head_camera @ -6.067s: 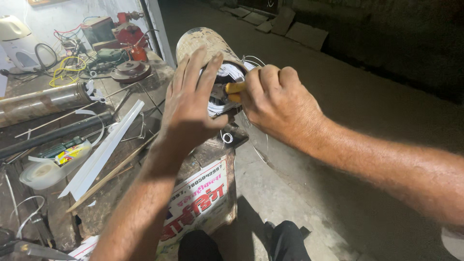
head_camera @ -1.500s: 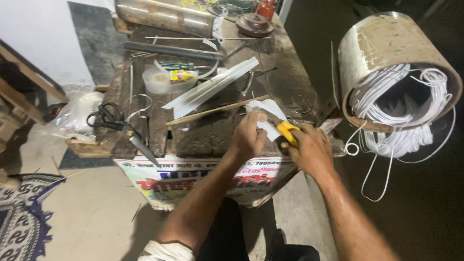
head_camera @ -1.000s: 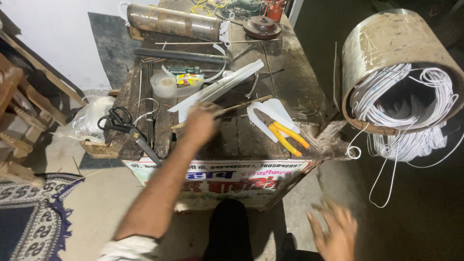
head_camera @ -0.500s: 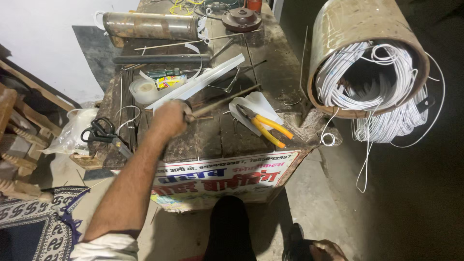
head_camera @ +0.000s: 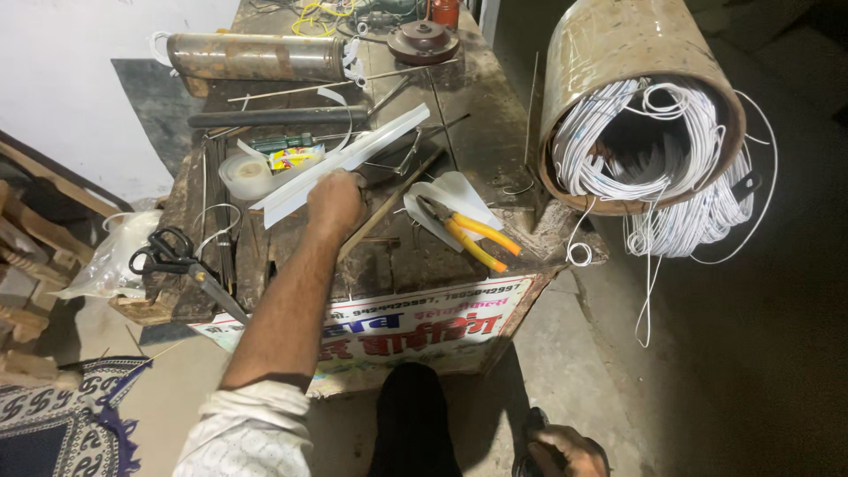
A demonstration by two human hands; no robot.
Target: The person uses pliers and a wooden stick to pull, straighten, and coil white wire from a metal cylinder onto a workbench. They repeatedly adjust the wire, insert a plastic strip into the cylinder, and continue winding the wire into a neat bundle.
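My left hand (head_camera: 336,201) rests on the worn wooden workbench (head_camera: 495,141), its back towards the camera. Its fingers are curled around the lower end of a long white strip (head_camera: 353,159) that lies slantwise across the bench. A thin wooden stick (head_camera: 397,199) runs out from under the hand. Yellow-handled pliers (head_camera: 468,234) lie on a white sheet just right of the hand, untouched. My right hand (head_camera: 565,450) hangs low near the floor at the bottom edge, fingers bent beside a dark shape; what it touches is hidden.
A rusty drum (head_camera: 636,97) stuffed with white wire coils overhangs the bench's right side. Black scissors (head_camera: 168,256), a tape roll (head_camera: 247,177), a rusty cylinder (head_camera: 256,55) and a dark rod (head_camera: 274,117) lie on the bench. A patterned rug (head_camera: 53,424) is at lower left.
Both hands left the pliers, which now lie on the bench. My left hand moved up-left to the white strip. My right hand dropped down to the floor.
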